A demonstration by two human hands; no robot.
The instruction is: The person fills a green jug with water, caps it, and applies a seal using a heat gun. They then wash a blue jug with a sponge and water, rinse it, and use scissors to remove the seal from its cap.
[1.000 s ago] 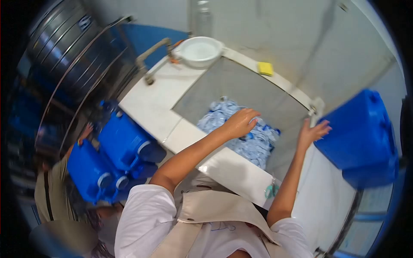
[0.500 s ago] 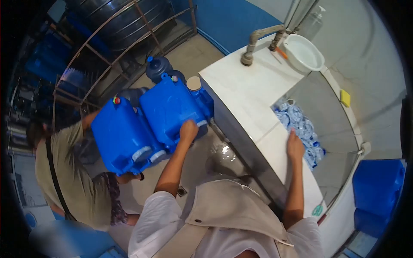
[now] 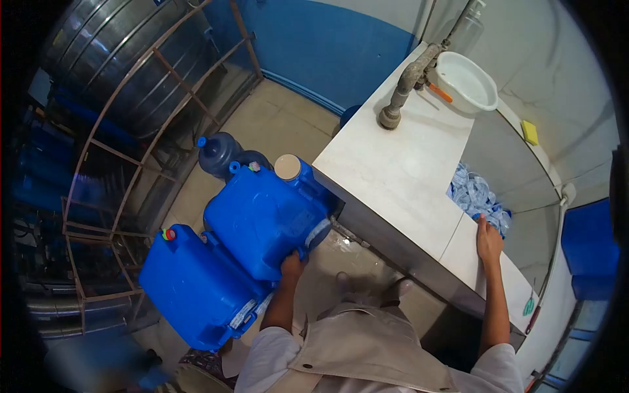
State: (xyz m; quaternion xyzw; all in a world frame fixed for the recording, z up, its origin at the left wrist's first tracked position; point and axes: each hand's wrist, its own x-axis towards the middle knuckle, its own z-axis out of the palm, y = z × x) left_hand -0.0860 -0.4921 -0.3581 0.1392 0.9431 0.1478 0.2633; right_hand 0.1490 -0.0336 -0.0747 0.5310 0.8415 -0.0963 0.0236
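Note:
Low on the left, my left hand [image 3: 293,263] is closed at the lower corner of a blue water container [image 3: 259,219], where its handle is; my fingers are partly hidden. A second blue container [image 3: 196,285] stands close against it on the left, with a red-and-green cap. My right hand [image 3: 489,242] rests with its fingers stretched out on the inner edge of the white tiled counter [image 3: 393,177]. Just beyond those fingertips, a heap of clear and blue plastic pieces [image 3: 481,193] lies in the sunken basin.
A corroded pipe [image 3: 400,95] rises from the counter, beside a white basin [image 3: 466,82]. A yellow sponge [image 3: 529,133] sits on the ledge. Round bottles [image 3: 218,154] stand behind the containers, near a rusty metal frame [image 3: 137,167]. The floor looks wet.
My view has shifted. My left hand has moved down to the front container's lower corner. The other person at the left has mostly gone out of view, low behind the containers.

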